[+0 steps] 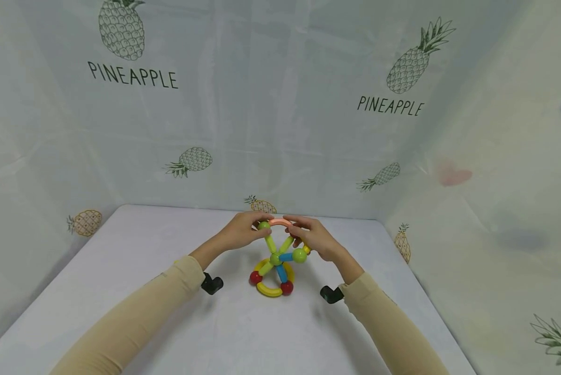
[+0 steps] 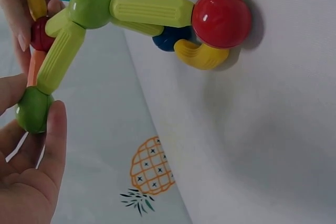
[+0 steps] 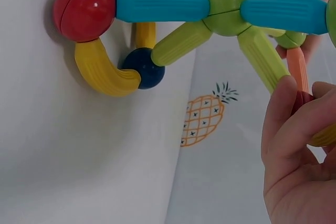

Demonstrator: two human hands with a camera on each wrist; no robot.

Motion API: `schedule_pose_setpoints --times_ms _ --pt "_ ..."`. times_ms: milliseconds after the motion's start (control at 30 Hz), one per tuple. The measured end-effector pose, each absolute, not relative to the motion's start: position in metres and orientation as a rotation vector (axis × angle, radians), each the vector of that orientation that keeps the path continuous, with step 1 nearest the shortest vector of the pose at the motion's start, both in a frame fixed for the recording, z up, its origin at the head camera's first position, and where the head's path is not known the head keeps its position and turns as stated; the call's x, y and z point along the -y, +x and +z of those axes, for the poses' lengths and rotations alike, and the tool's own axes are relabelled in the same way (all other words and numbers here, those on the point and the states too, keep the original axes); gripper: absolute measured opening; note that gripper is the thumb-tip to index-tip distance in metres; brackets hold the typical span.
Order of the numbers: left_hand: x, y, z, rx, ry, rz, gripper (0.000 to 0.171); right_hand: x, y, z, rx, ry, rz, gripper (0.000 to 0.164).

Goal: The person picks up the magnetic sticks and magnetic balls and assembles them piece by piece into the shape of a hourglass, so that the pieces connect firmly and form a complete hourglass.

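A toy of colored balls and ribbed sticks stands on the table, its base a ring of curved yellow sticks with red balls and a dark blue ball. From a central green ball, green and blue sticks branch up and down. My left hand pinches an upper green ball between thumb and fingers. With its fingertips, my right hand grips a red ball, mostly hidden by the fingers. A curved orange stick spans between the two held balls. Another green ball sticks out near my right hand.
The white tabletop reaches back to a hanging cloth printed with pineapples, which also rises at both sides. Black wrist-worn pieces jut out beneath both sleeves.
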State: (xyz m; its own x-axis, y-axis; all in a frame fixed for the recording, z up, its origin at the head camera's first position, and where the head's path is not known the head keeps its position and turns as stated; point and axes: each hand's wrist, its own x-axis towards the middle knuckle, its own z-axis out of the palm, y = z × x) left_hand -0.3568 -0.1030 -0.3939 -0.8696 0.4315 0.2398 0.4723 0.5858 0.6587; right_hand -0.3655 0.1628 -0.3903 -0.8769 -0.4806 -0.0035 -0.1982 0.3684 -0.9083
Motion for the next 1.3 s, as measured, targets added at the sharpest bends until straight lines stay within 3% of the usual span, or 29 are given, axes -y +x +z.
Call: schedule_pose_setpoints --times_ms 633,1033,1300 --pt "0.122 -0.355 -0.392 2.811 -0.881 -1.154 0.057 -0.171 -0.367 -0.391 -2.311 -0.687 -1.497 0.044" --pt "0.2 -0.337 -0.388 2.856 -0.794 -1.039 0.052 -0.174 -0.363 -0.392 -2.317 -0.685 -1.515 0.045" --pt "0.258 -0.316 -0.412 2.92 -0.794 -0.939 0.043 -0.175 -0.362 -0.393 -2.323 -0.677 -1.527 0.044"
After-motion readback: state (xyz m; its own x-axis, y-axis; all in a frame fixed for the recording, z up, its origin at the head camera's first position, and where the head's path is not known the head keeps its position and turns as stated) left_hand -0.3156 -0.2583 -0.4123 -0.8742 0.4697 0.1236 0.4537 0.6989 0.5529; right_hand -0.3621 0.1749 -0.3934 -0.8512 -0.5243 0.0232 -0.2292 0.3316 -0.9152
